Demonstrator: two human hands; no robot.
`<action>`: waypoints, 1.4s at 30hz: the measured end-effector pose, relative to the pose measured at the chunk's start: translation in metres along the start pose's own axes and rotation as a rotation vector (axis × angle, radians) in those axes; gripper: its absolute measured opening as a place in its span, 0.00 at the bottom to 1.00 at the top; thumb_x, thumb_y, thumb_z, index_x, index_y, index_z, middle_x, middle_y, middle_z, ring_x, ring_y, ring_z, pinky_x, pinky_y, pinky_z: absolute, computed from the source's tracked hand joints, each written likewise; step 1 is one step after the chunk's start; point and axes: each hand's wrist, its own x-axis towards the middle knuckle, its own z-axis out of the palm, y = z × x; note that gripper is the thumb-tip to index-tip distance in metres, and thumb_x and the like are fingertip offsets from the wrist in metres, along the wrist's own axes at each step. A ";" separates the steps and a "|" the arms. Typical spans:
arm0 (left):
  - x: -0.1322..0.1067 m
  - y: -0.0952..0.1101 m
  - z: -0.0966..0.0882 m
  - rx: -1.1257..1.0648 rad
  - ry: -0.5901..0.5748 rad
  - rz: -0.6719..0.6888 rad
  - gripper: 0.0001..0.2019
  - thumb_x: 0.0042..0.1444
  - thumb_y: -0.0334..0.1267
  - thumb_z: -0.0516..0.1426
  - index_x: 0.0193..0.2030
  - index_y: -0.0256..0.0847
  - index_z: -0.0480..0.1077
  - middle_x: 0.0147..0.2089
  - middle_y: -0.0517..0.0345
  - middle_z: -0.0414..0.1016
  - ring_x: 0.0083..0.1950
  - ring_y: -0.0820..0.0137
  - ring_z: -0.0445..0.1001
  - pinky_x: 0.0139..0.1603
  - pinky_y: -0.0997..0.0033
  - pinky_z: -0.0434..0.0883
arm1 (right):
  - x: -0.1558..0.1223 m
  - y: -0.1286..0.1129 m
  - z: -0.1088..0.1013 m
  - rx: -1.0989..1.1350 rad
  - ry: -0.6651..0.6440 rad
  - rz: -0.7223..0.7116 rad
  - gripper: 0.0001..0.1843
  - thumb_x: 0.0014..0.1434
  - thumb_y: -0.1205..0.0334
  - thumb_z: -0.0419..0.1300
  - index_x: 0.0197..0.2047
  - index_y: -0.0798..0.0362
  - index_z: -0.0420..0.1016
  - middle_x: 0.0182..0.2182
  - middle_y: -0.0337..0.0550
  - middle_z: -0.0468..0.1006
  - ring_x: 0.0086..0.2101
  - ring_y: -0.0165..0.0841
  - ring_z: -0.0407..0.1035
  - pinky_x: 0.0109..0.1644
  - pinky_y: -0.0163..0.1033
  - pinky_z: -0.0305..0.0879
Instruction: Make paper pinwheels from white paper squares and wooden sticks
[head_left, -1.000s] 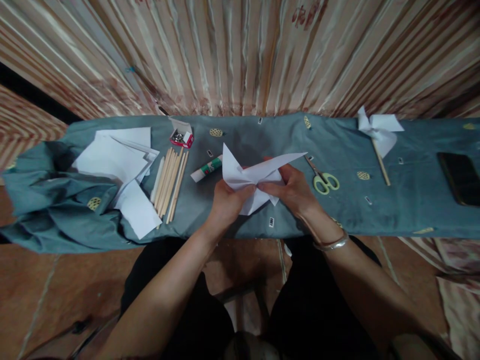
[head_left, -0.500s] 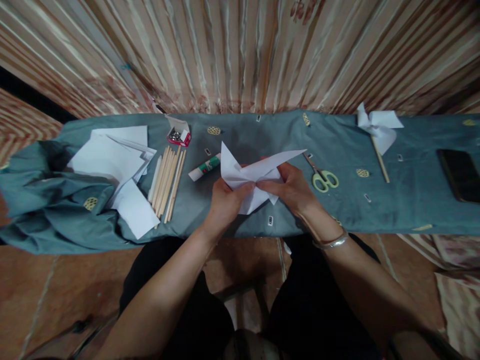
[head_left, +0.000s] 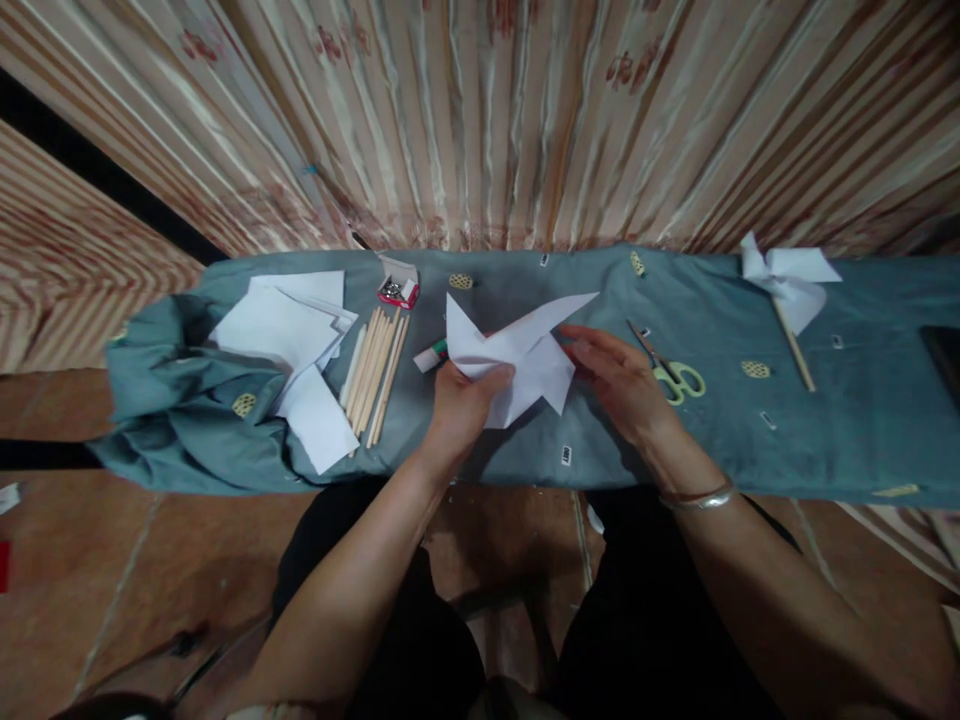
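My left hand point(head_left: 465, 400) pinches the middle of a folded white paper shape point(head_left: 517, 355) with pointed flaps, holding it just above the blue-grey cloth point(head_left: 525, 440). To the right of the paper, my right hand point(head_left: 619, 375) hovers with its fingers stretched out and holds nothing; a silver bangle sits on its wrist. A glue stick point(head_left: 431, 355) lies partly hidden behind the paper and my left hand. Green-handled scissors point(head_left: 675, 375) lie just right of my right hand.
Wooden sticks point(head_left: 375, 370) and loose white sheets point(head_left: 289, 335) lie at the left, with a small red box of pins point(head_left: 397, 290) behind them. A finished paper pinwheel on a stick point(head_left: 787, 285) lies at the right. A striped curtain hangs behind. A dark phone edge point(head_left: 946, 355) shows far right.
My right hand has let go of the paper and moved to the right, fingers spread. My left hand still holds the paper. The view has shifted slightly left.
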 end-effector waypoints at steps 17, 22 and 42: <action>0.025 0.053 -0.059 -0.184 0.286 0.213 0.14 0.36 0.34 0.68 0.33 0.36 0.77 0.37 0.53 0.83 0.43 0.63 0.81 0.49 0.65 0.75 | 0.020 0.028 0.051 -0.419 -0.134 -0.253 0.12 0.54 0.52 0.65 0.36 0.51 0.82 0.33 0.42 0.84 0.33 0.35 0.76 0.39 0.41 0.71; 0.029 0.072 -0.076 -0.220 0.343 0.204 0.14 0.36 0.35 0.67 0.34 0.36 0.77 0.32 0.56 0.82 0.41 0.61 0.82 0.46 0.64 0.78 | 0.053 0.004 0.105 -0.851 -0.301 -0.508 0.09 0.60 0.68 0.58 0.39 0.54 0.81 0.40 0.46 0.83 0.43 0.37 0.76 0.51 0.44 0.68; 0.044 0.080 -0.099 -0.184 0.534 0.273 0.12 0.40 0.33 0.66 0.34 0.37 0.77 0.33 0.57 0.81 0.38 0.64 0.81 0.45 0.67 0.79 | 0.128 -0.016 0.202 -1.435 -0.407 -0.665 0.15 0.64 0.62 0.61 0.52 0.61 0.75 0.59 0.60 0.70 0.63 0.48 0.59 0.62 0.50 0.62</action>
